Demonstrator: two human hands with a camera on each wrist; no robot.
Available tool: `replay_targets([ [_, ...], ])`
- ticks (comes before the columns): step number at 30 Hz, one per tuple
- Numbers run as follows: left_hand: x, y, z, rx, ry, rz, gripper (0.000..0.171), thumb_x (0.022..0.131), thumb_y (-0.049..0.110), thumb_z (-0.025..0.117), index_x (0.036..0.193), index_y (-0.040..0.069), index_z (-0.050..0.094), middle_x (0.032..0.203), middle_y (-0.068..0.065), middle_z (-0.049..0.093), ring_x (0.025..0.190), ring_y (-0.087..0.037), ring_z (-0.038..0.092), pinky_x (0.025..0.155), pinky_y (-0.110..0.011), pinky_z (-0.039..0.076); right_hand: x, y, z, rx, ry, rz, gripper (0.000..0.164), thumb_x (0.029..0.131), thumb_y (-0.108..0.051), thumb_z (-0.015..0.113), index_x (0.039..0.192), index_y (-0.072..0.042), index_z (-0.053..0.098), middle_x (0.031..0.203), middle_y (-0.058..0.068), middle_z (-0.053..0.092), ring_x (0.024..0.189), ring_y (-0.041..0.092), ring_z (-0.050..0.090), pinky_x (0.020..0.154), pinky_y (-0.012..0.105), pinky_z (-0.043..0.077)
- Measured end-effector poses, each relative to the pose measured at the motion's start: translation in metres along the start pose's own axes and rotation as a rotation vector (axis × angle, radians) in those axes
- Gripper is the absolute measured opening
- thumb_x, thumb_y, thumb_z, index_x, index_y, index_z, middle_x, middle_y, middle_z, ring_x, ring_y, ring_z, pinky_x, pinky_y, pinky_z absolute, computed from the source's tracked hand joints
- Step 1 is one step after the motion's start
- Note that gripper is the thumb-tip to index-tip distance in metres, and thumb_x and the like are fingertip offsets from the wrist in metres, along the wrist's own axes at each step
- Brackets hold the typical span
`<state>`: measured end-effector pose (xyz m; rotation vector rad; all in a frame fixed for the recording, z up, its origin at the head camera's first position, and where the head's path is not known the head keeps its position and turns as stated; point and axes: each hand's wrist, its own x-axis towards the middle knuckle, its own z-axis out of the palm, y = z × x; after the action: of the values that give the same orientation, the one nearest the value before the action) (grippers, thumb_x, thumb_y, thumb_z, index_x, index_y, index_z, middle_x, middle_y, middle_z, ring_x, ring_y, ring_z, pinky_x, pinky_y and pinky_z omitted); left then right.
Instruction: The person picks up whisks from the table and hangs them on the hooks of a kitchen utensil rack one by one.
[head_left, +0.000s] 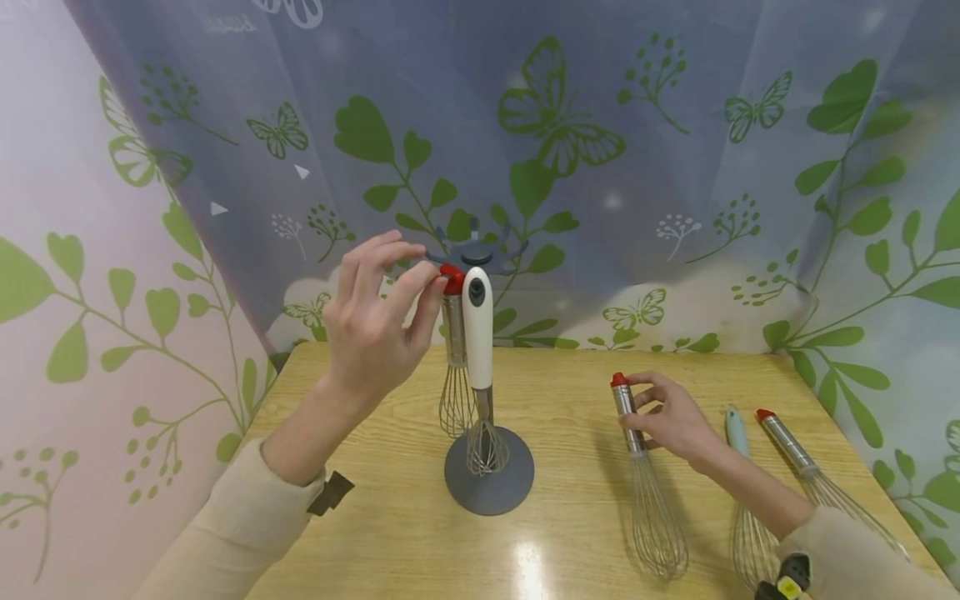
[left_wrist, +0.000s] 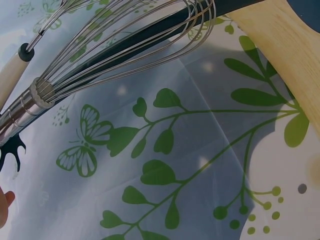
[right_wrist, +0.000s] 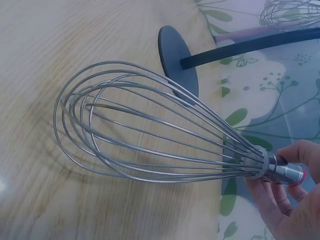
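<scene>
A dark grey stand (head_left: 491, 493) with hooks at its top holds a white-handled whisk (head_left: 477, 333) hanging in front. Just behind it hangs a steel whisk with a red end cap (head_left: 453, 279); its wires (left_wrist: 125, 55) cross the top of the left wrist view. My left hand (head_left: 378, 321) is raised beside the stand, thumb and index finger pinching at that red cap. On the right, my right hand (head_left: 671, 417) grips the steel handle of another red-capped whisk (head_left: 625, 404) between thumb and fingers. This whisk's wire loops (right_wrist: 150, 125) point towards the near side.
Right of my right hand, a whisk with a pale blue-green handle (head_left: 737, 431) and another red-tipped steel whisk (head_left: 787, 442) lie on the wooden table (head_left: 375, 533), partly behind my forearm. A patterned cloth (head_left: 450, 83) with leaves and butterflies hangs behind the table.
</scene>
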<state>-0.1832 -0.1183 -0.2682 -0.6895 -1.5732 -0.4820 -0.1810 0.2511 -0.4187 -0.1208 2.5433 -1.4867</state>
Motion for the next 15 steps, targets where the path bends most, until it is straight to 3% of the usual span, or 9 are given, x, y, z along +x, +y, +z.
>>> replay_targets([
  [15,0.000,0.001,0.000,0.005,-0.010,-0.007,0.004,0.095,0.008,0.070,0.093,0.005,0.072,0.105,-0.017,0.072,0.111,-0.037,0.069,0.079,-0.050,0.065,-0.005,-0.018,0.006,-0.008,0.036,-0.077,0.074,0.093,-0.010,0.078,0.157,-0.004,0.041,0.117,0.020,0.062,0.083,0.018,0.065,0.061,0.033,0.064],
])
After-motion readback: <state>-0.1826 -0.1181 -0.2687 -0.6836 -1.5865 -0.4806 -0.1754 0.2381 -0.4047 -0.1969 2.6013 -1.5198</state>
